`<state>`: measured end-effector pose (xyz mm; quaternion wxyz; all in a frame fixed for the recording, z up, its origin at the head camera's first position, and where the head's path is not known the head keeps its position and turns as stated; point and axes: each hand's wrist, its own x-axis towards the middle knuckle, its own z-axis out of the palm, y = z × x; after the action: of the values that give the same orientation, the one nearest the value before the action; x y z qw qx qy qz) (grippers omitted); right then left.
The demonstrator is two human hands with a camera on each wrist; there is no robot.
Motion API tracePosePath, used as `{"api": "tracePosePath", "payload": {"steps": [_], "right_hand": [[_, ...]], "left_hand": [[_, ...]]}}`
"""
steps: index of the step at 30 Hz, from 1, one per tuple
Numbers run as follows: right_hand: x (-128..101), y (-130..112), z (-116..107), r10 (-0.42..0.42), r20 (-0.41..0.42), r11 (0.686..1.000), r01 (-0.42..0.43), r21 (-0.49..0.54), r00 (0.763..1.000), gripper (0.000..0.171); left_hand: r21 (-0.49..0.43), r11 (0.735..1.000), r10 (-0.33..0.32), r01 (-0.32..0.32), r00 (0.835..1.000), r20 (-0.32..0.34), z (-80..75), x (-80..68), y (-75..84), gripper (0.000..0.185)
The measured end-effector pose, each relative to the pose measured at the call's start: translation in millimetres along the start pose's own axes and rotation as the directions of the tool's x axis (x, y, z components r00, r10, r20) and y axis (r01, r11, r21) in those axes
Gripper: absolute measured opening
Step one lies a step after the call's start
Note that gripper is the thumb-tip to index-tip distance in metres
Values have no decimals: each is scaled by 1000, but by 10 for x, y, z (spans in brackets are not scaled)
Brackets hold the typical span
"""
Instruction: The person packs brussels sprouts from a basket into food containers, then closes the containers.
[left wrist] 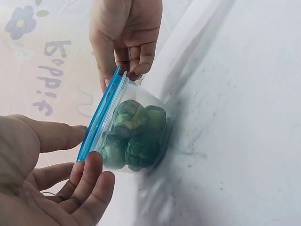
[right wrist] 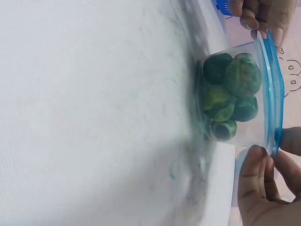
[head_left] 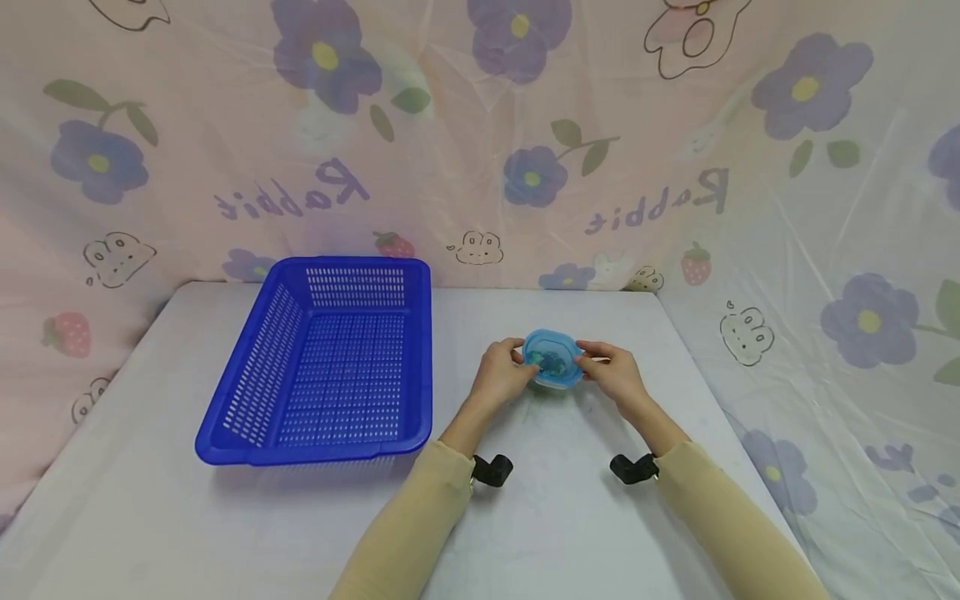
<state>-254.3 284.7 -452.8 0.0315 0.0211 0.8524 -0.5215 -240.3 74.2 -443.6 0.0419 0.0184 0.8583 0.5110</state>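
Left grip: the rim of the small clear plastic tub with a blue lid (head_left: 552,358) is pinched by the fingertips of the left hand (head_left: 501,372); in the left wrist view the thumb (left wrist: 56,135) is laid against the lid's top and the curled fingers (left wrist: 89,181) are set under the rim.
Right grip: the opposite side of the rim is pinched by the right hand (head_left: 615,372), its fingers curled narrowly around the lid's edge, as seen in the right wrist view (right wrist: 256,176).
Tub's position: the tub is held between both hands on the white table (head_left: 225,517), near the table's middle and towards its far edge; its base is seen resting on the surface in both wrist views.
Tub's orientation: it stands upright, the blue lid (left wrist: 101,117) facing up and the narrower base down; no clear long axis is shown, the outline being roundish from above.
Contents: several dark green rounded lumps (right wrist: 230,92) are seen through the clear wall, piled together and filling much of the tub.
Surroundings: a blue perforated rectangular plastic basket (head_left: 330,358) lies on the table to the left of the hands, well apart from the tub, its long axis running away from the person.
Backdrop: a pink cloth printed with purple flowers (head_left: 480,125) is hung behind the table.
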Motion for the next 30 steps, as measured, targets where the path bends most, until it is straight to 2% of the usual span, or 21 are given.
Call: {"api": "tracePosePath", "payload": {"steps": [9,17,30], "right_hand": [[-17,-10,-5,-3,15,1000,3,-16,1000,41],[-17,-8,-7,-16,14,999,17,-44,1000,42],[14,14,-17,-64,26,993,66,-99,998,40]], "left_hand": [[122,992,24,-31,998,52,-8,7,1,60],[236,970,31,-53,995,99,-20,25,6,61],[305,950,21,-69,987,160,-42,24,36,62]]}}
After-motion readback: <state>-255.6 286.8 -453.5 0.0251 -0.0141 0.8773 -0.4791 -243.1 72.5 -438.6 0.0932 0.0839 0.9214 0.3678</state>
